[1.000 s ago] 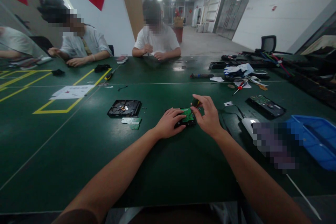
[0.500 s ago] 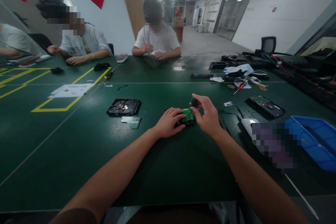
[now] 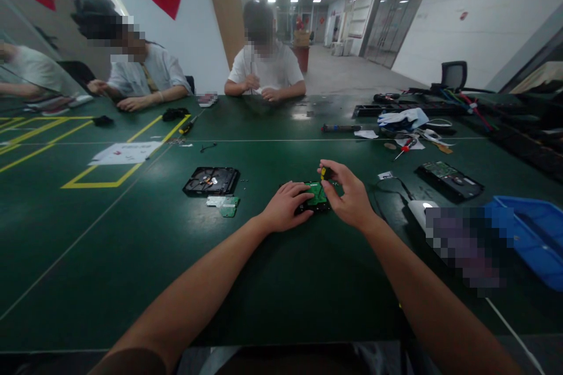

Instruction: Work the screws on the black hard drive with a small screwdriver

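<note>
In front of me on the green table lies a hard drive [image 3: 319, 197] with its green circuit board facing up. My left hand [image 3: 287, 208] is laid over the drive's left part, fingers on the board and thumb along the near edge, holding it. Between thumb and fingers of my right hand [image 3: 352, 194] is a short screwdriver [image 3: 325, 173], its yellow and black handle upright above the board's right side. The screwdriver's tip is too small to make out. Left of the drive sit an opened black drive case [image 3: 212, 180] and a detached circuit board [image 3: 229, 206].
Another hard drive [image 3: 449, 180] lies to the right, near a blue tray [image 3: 532, 246] and a blurred-out object with a cable. A red screwdriver [image 3: 405, 147], gloves [image 3: 402, 119] and a yellow-handled screwdriver [image 3: 188, 125] lie farther back. Several people sit across the table.
The screwdriver's handle has turned in my right hand, so its yellow side now shows. My left hand stays on the drive. The whole view has shifted slightly.
</note>
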